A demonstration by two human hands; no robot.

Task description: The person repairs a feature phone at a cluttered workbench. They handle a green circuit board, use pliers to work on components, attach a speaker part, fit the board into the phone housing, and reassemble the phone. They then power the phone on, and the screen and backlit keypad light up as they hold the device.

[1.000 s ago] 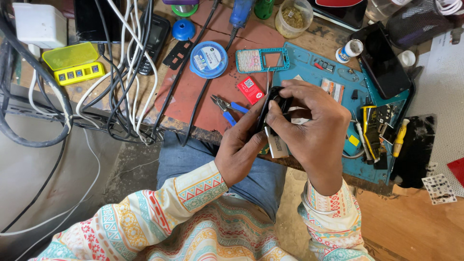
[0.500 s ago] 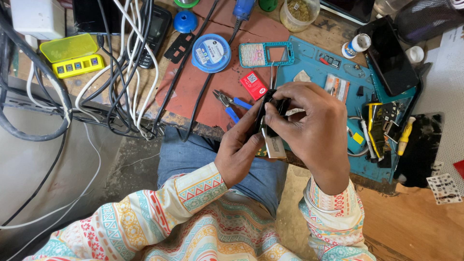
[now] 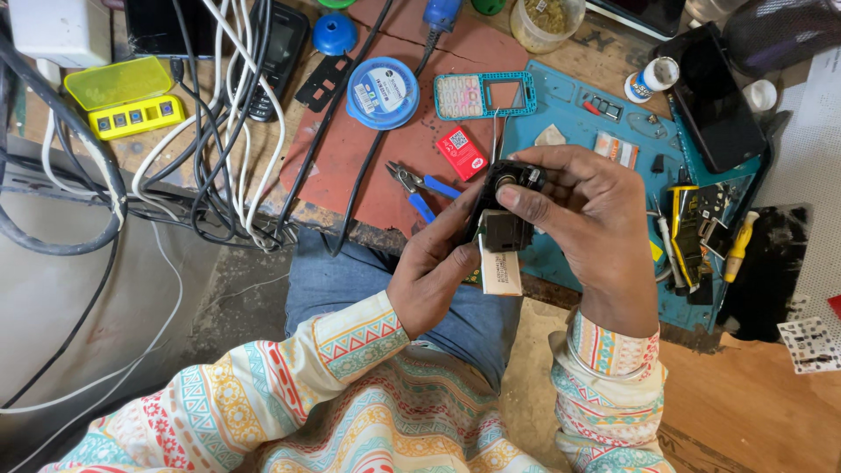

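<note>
A: What do the fingers have hold of?

B: Both hands are closed round a small black phone. The right hand wraps its top end, thumb pressed across the upper face; the left hand pinches its lower left side.

A: Anything changed?

B: Little. Over the last second the hands sit the same, only the thumb has crept along the top. He looks to be mid-way, working it open.

A: Which way does it point?

B: Long axis near upright, top toward the desk's far edge, a white label hanging below. It floats over the near edge, above the blue mat, blue pliers just left.
</note>
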